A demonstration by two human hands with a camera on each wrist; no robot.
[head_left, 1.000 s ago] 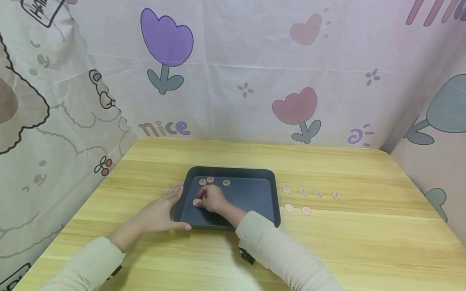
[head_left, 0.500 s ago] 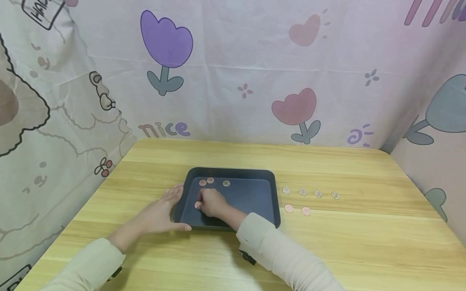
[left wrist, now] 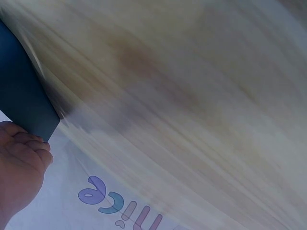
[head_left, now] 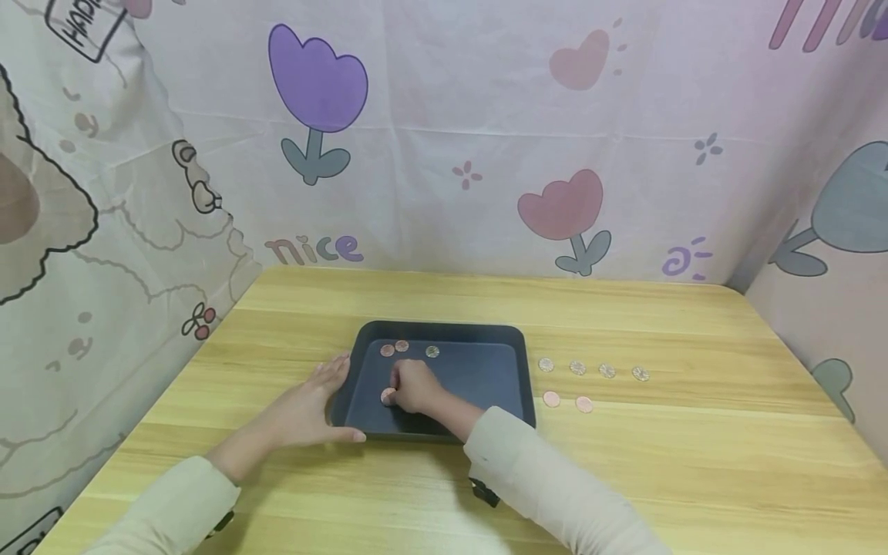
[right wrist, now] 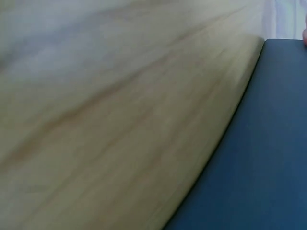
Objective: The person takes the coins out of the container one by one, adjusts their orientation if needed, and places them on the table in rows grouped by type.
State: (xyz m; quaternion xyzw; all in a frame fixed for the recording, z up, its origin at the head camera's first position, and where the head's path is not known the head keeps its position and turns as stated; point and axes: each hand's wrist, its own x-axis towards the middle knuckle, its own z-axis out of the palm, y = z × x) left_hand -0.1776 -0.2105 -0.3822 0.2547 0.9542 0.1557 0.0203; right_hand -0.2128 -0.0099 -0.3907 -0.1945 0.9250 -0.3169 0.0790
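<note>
A dark shallow baking tray (head_left: 486, 378) lies on the wooden table. My left hand (head_left: 305, 405) rests against the tray's left side, fingers stretched along the outer wall and thumb near the front corner. In the left wrist view, the fingertips of the left hand (left wrist: 24, 165) lie at the tray wall (left wrist: 24, 91). My right hand (head_left: 418, 385) reaches into the tray over its front rim, fingers curled, holding a copper coin (head_left: 387, 397) at the thumb tip, low over the tray floor. Two copper coins (head_left: 387, 350) and one pale coin (head_left: 432, 351) lie near the tray's back wall.
To the right of the tray, several silvery coins (head_left: 577, 368) form a row on the table (head_left: 694, 462). Two pinkish copper coins (head_left: 551, 398) lie in front of them. A printed cloth (head_left: 444, 92) hangs behind the table and along its sides.
My right hand has slid slightly right and toward me inside the tray, and the copper coin at its thumb has moved along with it. The left hand stays at the tray's side.
</note>
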